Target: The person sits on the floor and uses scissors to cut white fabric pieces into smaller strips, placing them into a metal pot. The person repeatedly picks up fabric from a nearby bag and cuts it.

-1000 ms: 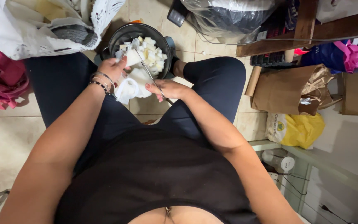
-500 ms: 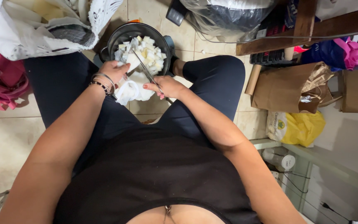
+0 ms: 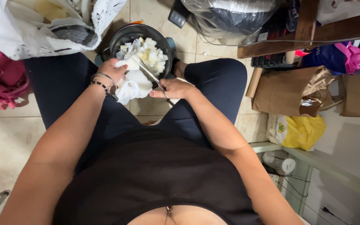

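Note:
I sit with my knees apart over a tiled floor. My left hand, with bracelets on the wrist, grips a bunched piece of white cloth. My right hand holds metal scissors whose blades reach into the cloth's upper edge. Just beyond both hands a dark round pot stands on the floor, filled with several small white and pale yellow cut pieces.
A white bag with folded fabric and a pink cloth lie at the left. A clear plastic sack, wooden beams, a brown paper bag, a yellow bag and a glass shelf crowd the right.
My hands stay over the pot. The scissors have shifted slightly along the white cloth, and my left hand has turned the cloth a little.

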